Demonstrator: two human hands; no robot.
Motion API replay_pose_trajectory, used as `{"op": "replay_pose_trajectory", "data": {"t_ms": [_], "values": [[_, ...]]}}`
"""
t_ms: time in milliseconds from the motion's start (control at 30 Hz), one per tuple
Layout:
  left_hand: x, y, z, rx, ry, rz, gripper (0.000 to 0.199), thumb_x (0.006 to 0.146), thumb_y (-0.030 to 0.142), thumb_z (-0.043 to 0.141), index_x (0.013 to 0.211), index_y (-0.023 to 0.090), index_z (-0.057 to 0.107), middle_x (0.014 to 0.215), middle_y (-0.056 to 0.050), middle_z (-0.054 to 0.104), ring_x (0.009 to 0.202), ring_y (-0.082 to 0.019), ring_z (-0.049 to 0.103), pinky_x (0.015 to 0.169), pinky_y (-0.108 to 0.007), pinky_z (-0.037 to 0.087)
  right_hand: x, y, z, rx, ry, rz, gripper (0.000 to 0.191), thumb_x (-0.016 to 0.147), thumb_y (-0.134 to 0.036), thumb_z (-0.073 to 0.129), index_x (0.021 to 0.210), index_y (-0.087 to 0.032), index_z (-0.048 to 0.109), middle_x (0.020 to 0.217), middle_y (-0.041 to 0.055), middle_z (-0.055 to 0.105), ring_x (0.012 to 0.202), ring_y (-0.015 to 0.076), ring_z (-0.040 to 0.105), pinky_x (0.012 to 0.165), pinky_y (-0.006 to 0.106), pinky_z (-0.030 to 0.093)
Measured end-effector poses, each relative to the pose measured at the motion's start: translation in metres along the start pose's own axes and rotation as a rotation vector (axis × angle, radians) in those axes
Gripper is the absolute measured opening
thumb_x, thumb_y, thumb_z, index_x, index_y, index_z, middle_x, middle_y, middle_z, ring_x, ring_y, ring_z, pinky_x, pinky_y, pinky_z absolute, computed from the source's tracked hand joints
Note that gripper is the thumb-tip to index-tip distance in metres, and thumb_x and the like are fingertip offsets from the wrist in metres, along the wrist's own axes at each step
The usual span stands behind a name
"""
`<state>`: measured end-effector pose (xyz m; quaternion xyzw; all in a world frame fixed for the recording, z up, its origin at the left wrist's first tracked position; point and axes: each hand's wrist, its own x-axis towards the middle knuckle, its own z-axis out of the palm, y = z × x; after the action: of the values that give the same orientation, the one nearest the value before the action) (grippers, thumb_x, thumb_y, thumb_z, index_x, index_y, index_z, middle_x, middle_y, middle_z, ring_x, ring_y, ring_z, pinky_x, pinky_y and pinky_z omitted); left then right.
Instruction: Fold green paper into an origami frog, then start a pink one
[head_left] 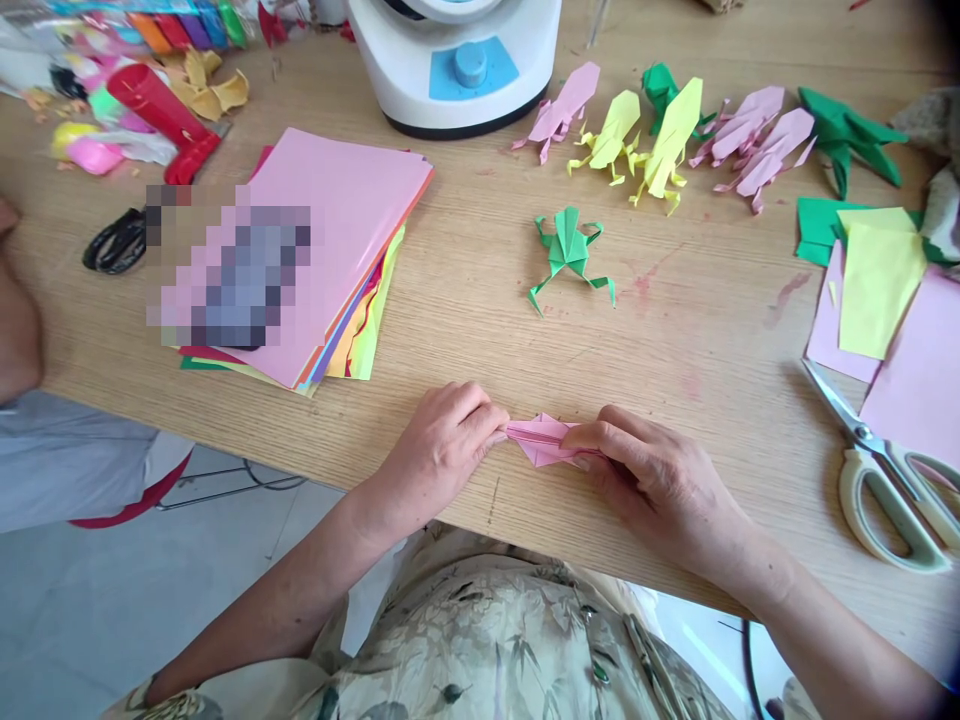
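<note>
Near the table's front edge, a folded pink paper [541, 441] is stretched sideways between my hands, with a pointed bulge at its middle. My left hand [446, 440] pinches its left tip. At the other end, the fingers and thumb of my right hand [652, 465] close on the paper and hide part of it. Just beyond my hands lies a green origami frog [570, 250] with its legs spread. Several more folded figures stand farther back, among them a yellow one [673, 140] and a pink one [562, 110].
Scissors [862, 435] lie at the right by loose paper pieces [881, 290]. A stack of coloured paper [352, 220] with a blurred dark object on it sits left. Behind are a white device [457, 85] and a red boot-shaped item [165, 115]. A person's arm [16, 320] shows far left.
</note>
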<state>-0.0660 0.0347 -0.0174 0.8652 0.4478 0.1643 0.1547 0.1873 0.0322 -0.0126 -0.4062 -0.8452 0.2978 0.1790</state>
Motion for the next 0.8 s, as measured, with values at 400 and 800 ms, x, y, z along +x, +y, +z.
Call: {"op": "replay_pose_trajectory", "data": {"t_ms": [400,800], "values": [[0.003,-0.009,-0.005,0.099,-0.060,0.029,0.025,0.103,0.027,0.042,0.086,0.017,0.057,0.085,-0.003,0.053,0.079,-0.017,0.051,0.075,-0.030,0.043,-0.002,0.001,-0.001,0.016,-0.017,-0.031,0.038,0.096,-0.006,0.043,0.120,-0.027,0.063,0.084,0.0023,0.055,0.071,0.0132,0.054,0.063,0.025,0.040],[0.002,-0.025,-0.013,-0.160,-0.075,0.052,0.014,0.101,0.020,0.047,0.092,0.017,0.058,0.090,-0.003,0.056,0.085,-0.014,0.056,0.078,-0.026,0.044,-0.002,0.002,-0.002,-0.001,-0.071,-0.023,0.037,0.098,-0.009,0.042,0.124,-0.027,0.061,0.087,0.0023,0.055,0.075,0.0137,0.053,0.066,0.027,0.039]]}}
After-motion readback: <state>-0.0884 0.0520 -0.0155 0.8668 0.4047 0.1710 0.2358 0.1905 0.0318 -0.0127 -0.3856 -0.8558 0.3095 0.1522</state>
